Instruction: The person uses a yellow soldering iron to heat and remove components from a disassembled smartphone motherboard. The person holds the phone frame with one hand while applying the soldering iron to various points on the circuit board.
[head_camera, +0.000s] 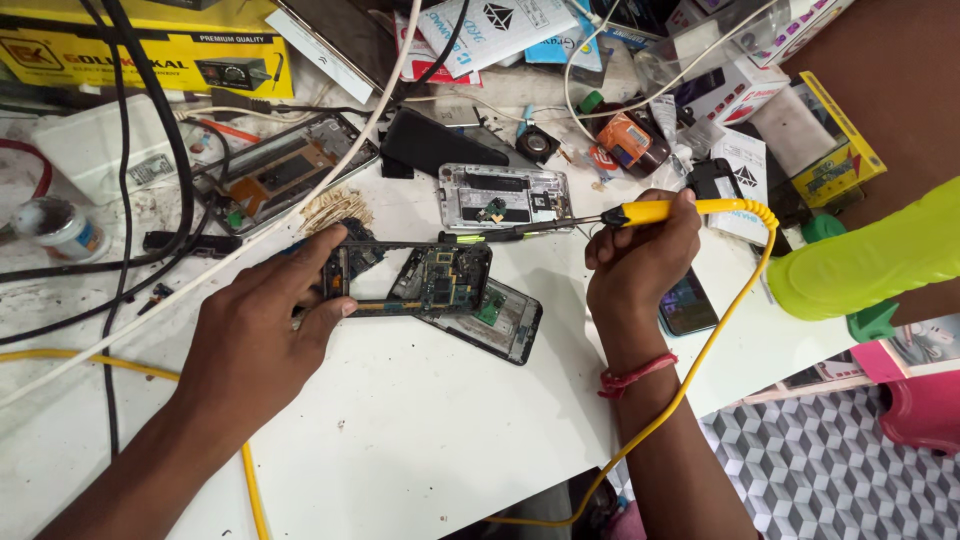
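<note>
My left hand (262, 318) grips the left end of an opened phone frame (418, 279) with a bare circuit board, holding it flat on the white table (420, 420). My right hand (640, 258) is closed around a yellow-handled soldering iron (660, 211); its dark tip points left, just above the frame's upper right corner. The iron's yellow cord (720, 330) loops down past my right wrist, which wears a red thread band. A second phone body (500, 322) lies partly under the frame.
A silver phone chassis (505, 195) and another opened phone (285, 170) lie behind. Black and white cables cross the left side. Boxes, a small speaker part and packets crowd the back edge. A dark phone (688, 303) sits by my right wrist; a green-yellow object (870, 262) juts in at right.
</note>
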